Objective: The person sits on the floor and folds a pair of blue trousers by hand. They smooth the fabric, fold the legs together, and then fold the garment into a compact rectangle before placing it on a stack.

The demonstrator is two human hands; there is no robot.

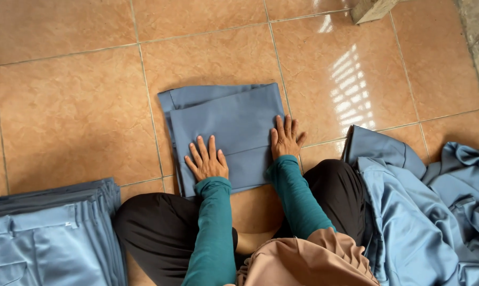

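Blue-grey woven cloth, folded into a near-square packet (226, 132), lies flat on the glossy terracotta floor tiles (75, 106) at the centre of the frame, its layered edges stepped along the top and left sides. Your left hand (207, 161) rests on its lower left part, fingers spread and palm down, gripping nothing. Your right hand (286, 139) presses flat on the packet's right edge, fingers extended, fingertips partly over the tile, likewise released. Both arms wear snug teal sleeves (215, 228). At lower left sits a neat stack of folded trousers (48, 233) in the same smooth fabric, its many edges aligned like pages. At lower right, a loose, rumpled heap of lighter blue garments (424, 212) lies with soft sheen and deep creases, against your black-clad knee (340, 185).
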